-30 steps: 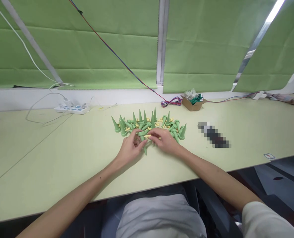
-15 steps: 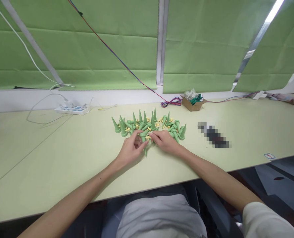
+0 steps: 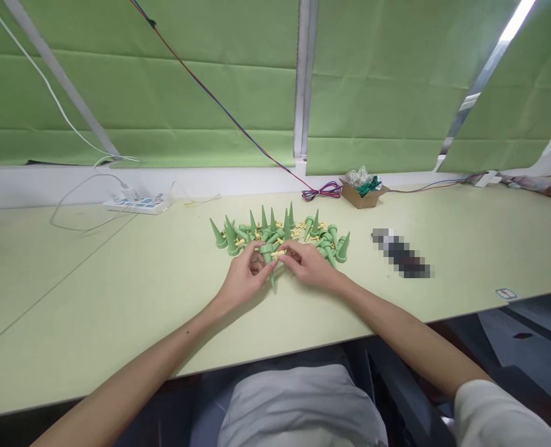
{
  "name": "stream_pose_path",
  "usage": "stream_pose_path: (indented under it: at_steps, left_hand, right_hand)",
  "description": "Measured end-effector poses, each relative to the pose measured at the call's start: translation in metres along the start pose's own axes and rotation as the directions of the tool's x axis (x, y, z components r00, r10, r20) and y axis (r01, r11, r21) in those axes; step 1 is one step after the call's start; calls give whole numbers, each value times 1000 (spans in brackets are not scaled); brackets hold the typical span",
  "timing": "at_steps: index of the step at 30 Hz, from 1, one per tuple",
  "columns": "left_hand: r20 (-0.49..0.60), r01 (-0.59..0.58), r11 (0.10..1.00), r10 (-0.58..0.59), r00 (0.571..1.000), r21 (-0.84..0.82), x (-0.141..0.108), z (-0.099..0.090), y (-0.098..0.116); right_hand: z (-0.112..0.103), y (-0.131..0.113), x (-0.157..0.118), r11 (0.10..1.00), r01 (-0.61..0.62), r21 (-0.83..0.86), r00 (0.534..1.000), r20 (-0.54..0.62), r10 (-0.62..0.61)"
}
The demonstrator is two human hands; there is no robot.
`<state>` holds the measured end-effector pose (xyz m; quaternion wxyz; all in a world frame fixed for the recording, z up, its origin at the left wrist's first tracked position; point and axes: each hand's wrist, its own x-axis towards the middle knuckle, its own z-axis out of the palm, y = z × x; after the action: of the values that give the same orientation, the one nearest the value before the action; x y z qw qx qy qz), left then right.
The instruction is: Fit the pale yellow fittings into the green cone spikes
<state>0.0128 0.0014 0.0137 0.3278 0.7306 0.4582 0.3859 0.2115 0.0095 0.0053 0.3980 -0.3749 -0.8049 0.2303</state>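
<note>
Between the thumb and fingers of my left hand (image 3: pixel 247 270) is a green plastic plant watering spike (image 3: pixel 267 253), its wide collar up and its tip pointing down towards me. My right hand (image 3: pixel 309 266) pinches a small yellow plastic valve piece (image 3: pixel 278 254) against the side of the spike, just below the collar; whether it sits in a hole there I cannot tell. Just beyond both hands lies a spread of more green spikes (image 3: pixel 217 234), several standing on their collars and others lying down, with small yellow pieces (image 3: pixel 302 225) scattered among them.
A small cardboard box (image 3: pixel 363 197) with clear and green material stands at the back, beside a coiled red-and-blue cable (image 3: pixel 322 191). A white power strip (image 3: pixel 138 205) lies back left. A blurred dark object (image 3: pixel 403 254) rests to the right on the pale table (image 3: pixel 117 298).
My right fingers have shifted slightly, and more of the yellow piece now shows beside the spike. My left hand keeps its hold on the spike, nearly still.
</note>
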Motion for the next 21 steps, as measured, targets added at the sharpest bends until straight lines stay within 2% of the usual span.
stream_pose_path:
  at_steps: [13,21]
  left_hand:
    - [16,-37,998,36,999,46,-1,0,-1]
    - [-29,-33,999,34,999,41,0,-1,-1]
  right_hand:
    - [0,-2,1,998,-38,-54,999,15,39]
    - [1,-1,-1,1000,-19,25,1000,-19,19]
